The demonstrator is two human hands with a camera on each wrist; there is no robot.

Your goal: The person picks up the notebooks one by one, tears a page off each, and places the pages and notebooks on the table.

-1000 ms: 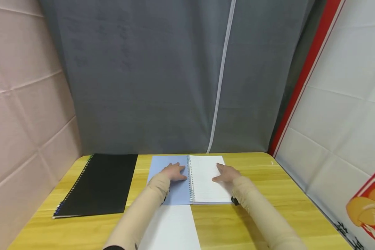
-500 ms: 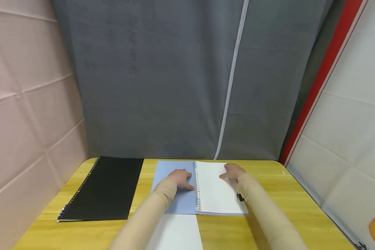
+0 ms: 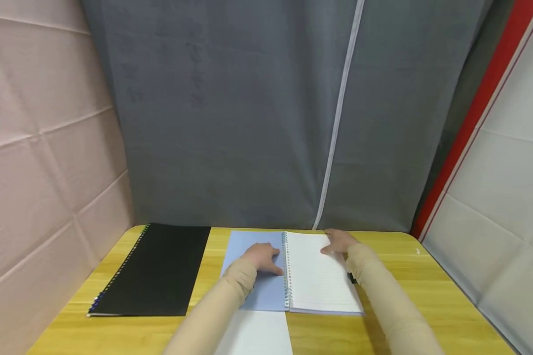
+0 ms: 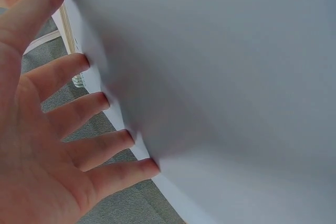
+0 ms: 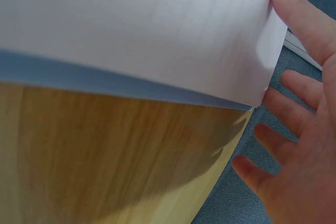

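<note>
Open spiral notebook (image 3: 293, 276) flat on the wooden table (image 3: 426, 305), just right of the closed black notebook (image 3: 153, 268). Left hand (image 3: 262, 257) spread flat on its blue cover, beside the coil. Right hand (image 3: 339, 241) at its far right corner, fingers (image 5: 299, 9) straight, thumb touching the lined page. Loose lined sheet (image 3: 253, 337) just in front.

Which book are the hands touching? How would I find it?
Look at the yellow wooden table by the grey curtain. In its middle lies the open notebook, both hands on it. Unlike the shut black notebook beside it, it shows a white lined page and blue cover.
</note>
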